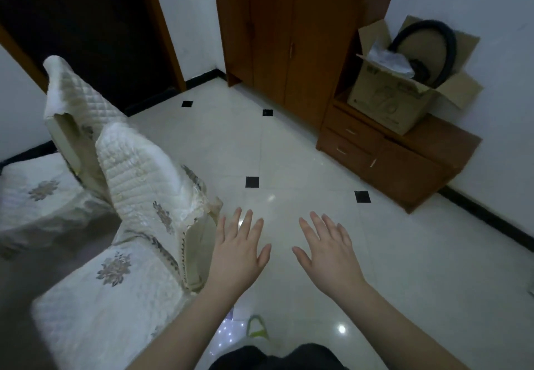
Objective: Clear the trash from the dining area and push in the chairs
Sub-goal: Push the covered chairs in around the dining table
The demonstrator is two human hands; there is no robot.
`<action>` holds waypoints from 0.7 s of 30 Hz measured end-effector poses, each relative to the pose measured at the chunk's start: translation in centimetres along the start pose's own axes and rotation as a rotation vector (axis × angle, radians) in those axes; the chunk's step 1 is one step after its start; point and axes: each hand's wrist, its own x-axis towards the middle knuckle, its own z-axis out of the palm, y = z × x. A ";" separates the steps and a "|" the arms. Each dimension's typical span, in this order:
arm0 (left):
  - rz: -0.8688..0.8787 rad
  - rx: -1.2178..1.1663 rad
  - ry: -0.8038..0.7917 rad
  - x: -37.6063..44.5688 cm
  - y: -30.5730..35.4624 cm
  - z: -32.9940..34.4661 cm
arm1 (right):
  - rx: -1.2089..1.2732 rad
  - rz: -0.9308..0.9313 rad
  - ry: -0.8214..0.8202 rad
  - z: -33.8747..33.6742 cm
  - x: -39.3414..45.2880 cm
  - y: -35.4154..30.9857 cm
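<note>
Two dining chairs with cream quilted covers stand at the left. The near chair (pixel 121 260) has its backrest just left of my left hand (pixel 238 249); the far chair (pixel 57 127) stands behind it. My left hand hovers with fingers spread, holding nothing, close to the near chair's back edge but apart from it. To its right, my right hand (pixel 328 249) is also spread flat and empty above the tiled floor. No trash is held; a small green and white item (pixel 257 327) lies on the floor between my forearms.
A tall wooden cabinet (pixel 289 37) stands against the far wall, with a low drawer unit (pixel 390 156) to its right carrying an open cardboard box (pixel 404 92). A dark doorway (pixel 86 23) opens at the upper left. Glossy white floor tiles (pixel 289 153) lie ahead.
</note>
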 end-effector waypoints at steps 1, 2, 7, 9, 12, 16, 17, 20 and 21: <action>-0.003 -0.010 0.008 1.3 -0.6 0.1 | 0.002 0.004 0.017 -0.4 1.6 0.2; 0.000 -0.019 0.016 2.7 -1.3 0.1 | 0.001 0.016 0.032 -1.0 3.3 0.4; -0.010 -0.026 0.030 9.8 -4.8 0.7 | 0.038 0.012 0.006 -2.4 10.7 0.9; -0.033 -0.019 0.022 12.3 -5.6 1.1 | 0.039 -0.012 0.021 -2.7 13.5 1.2; -0.085 -0.020 -0.008 15.9 -6.4 1.9 | 0.043 -0.060 0.009 -3.0 18.0 2.0; -0.195 0.006 -0.033 21.2 -6.9 2.8 | 0.048 -0.118 -0.014 -2.8 24.9 3.9; -0.213 0.028 -0.036 22.5 -7.1 3.0 | 0.052 -0.133 -0.018 -2.9 26.7 4.5; -0.288 0.077 -0.043 26.0 -7.6 2.9 | 0.063 -0.195 -0.029 -3.8 31.7 6.0; -0.320 0.085 -0.038 26.9 -7.8 2.7 | 0.071 -0.221 -0.027 -4.4 33.3 6.3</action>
